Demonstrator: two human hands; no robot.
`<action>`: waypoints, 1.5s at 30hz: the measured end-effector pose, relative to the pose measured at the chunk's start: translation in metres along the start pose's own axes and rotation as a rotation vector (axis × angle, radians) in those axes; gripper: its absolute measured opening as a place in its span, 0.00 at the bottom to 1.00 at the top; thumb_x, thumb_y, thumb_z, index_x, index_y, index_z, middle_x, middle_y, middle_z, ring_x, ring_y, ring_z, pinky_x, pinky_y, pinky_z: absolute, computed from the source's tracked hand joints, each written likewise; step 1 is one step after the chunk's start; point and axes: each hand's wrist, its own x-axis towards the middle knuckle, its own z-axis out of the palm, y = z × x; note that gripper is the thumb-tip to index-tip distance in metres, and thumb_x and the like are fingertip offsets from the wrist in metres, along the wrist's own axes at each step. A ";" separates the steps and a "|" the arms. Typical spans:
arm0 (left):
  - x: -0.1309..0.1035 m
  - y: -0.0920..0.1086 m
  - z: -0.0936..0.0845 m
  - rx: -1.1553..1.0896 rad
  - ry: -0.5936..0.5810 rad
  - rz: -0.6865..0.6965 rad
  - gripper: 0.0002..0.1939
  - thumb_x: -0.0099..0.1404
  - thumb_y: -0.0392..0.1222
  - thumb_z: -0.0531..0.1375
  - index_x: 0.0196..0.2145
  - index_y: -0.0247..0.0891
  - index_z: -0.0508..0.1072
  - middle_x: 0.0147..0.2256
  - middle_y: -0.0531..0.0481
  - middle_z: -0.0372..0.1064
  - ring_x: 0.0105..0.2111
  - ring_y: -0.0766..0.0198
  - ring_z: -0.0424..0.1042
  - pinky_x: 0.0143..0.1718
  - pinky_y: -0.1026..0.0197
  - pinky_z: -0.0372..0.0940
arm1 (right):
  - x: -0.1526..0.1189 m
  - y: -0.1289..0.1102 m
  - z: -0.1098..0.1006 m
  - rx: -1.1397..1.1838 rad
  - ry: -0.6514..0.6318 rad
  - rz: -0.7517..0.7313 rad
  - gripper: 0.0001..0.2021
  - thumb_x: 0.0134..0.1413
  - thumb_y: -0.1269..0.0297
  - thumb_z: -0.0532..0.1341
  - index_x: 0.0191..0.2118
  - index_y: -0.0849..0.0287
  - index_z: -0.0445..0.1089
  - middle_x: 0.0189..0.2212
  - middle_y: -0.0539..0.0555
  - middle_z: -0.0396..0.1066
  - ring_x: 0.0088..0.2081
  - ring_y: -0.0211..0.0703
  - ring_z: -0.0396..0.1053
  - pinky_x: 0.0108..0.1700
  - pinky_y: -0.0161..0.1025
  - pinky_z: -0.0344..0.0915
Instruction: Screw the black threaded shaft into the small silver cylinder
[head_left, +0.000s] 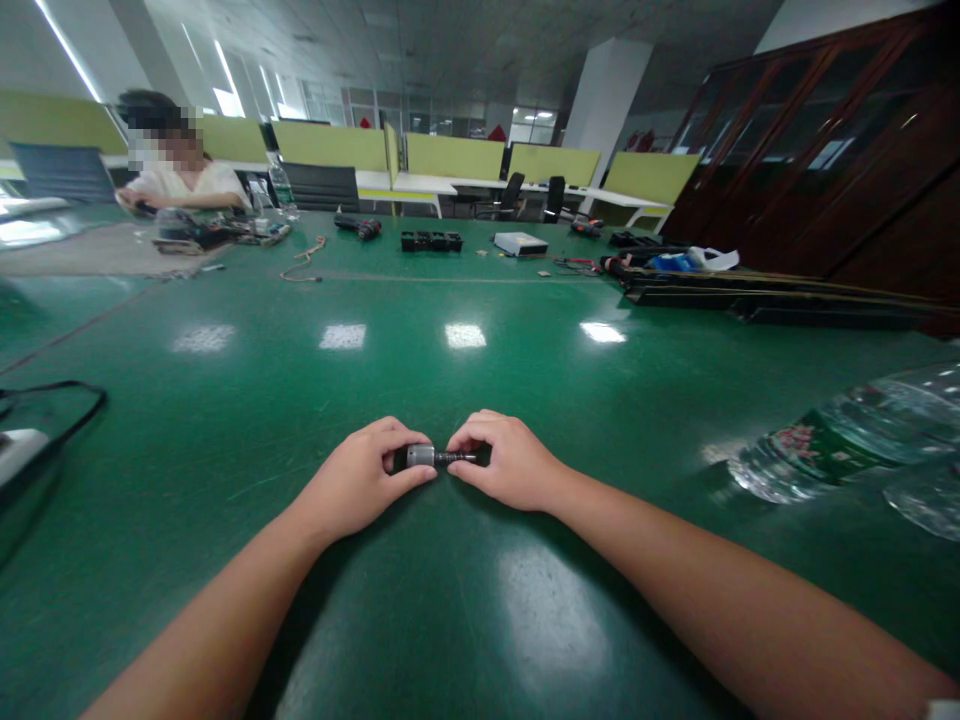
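A small metal cylinder with a thin ridged shaft point(421, 456) lies level, low over the green tabletop point(375, 370), near the middle of the view. My left hand point(367, 472) is closed round its thick grey body, thumb on the near side and fingers on the far side. From the right, my right hand point(506, 462) pinches the thin shaft between thumb and fingers. The fingertips of the two hands are a short gap apart. Part of the body's dark left end is hidden in my left hand.
Clear plastic bottles point(825, 440) lie at the right. A black cable point(82, 385) and a white block point(19, 450) are at the left. Far across stand a black tray point(431, 241), a white box point(520, 243) and dark rails point(690, 285). A person point(184, 170) sits far left.
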 end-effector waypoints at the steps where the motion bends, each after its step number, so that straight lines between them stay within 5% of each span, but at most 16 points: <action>1: 0.000 0.000 0.000 0.000 0.002 0.002 0.14 0.63 0.50 0.60 0.43 0.43 0.77 0.37 0.50 0.70 0.33 0.62 0.67 0.37 0.60 0.62 | 0.000 0.000 0.000 -0.007 0.004 -0.001 0.04 0.49 0.69 0.66 0.34 0.58 0.74 0.29 0.50 0.71 0.34 0.39 0.66 0.38 0.37 0.60; 45: 0.002 -0.005 -0.001 0.000 0.060 -0.053 0.13 0.63 0.49 0.60 0.43 0.43 0.76 0.37 0.50 0.69 0.35 0.60 0.69 0.41 0.58 0.63 | 0.001 0.005 -0.001 -0.083 0.055 0.105 0.05 0.49 0.70 0.64 0.34 0.57 0.74 0.31 0.51 0.72 0.36 0.41 0.66 0.41 0.39 0.60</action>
